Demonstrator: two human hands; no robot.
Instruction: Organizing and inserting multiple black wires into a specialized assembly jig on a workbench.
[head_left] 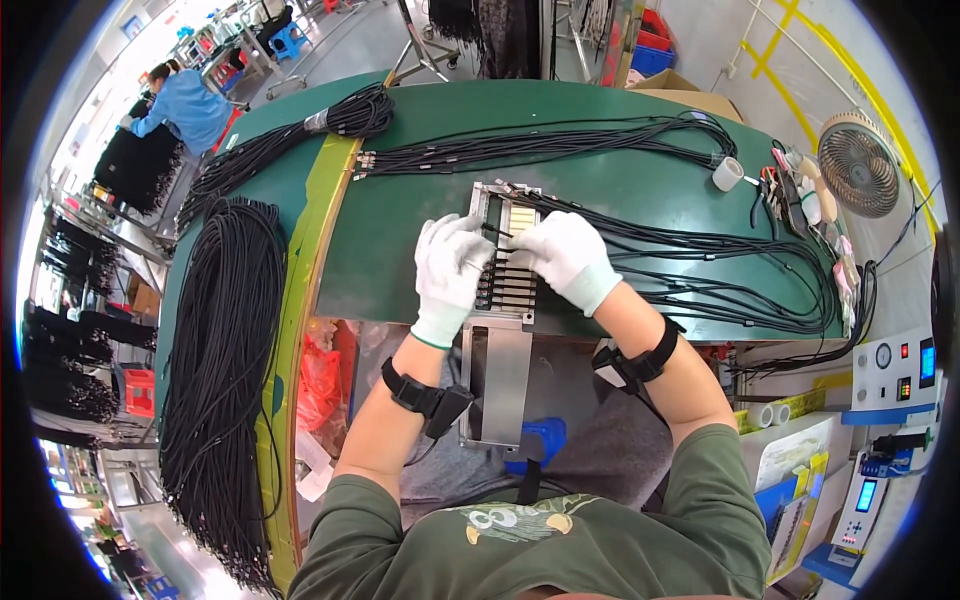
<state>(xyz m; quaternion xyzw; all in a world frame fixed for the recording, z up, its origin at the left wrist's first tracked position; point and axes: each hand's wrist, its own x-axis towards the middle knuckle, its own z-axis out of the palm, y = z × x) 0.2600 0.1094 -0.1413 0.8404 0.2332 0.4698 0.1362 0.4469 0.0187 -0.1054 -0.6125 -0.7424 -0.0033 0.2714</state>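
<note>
A metal fixture (502, 385) with a row of slots lies in front of me, jutting over the table's near edge. Several black cable ends (506, 290) lie side by side across its slots. Both my hands wear white gloves. My left hand (447, 265) is closed at the fixture's left side, its fingertips pinching the end of a black cable. From the right, my right hand (570, 252) pinches the same cable over the slots; its fingers partly cover the cable. The cables (690, 240) run off rightward in a long loop.
Black cable bundles (225, 350) lie on the green table (400, 215) at left and along the back (560, 145). At right are a tape roll (728, 174), pliers (768, 205), a fan (858, 165) and a control box (890, 370). Another person (185, 105) works far left.
</note>
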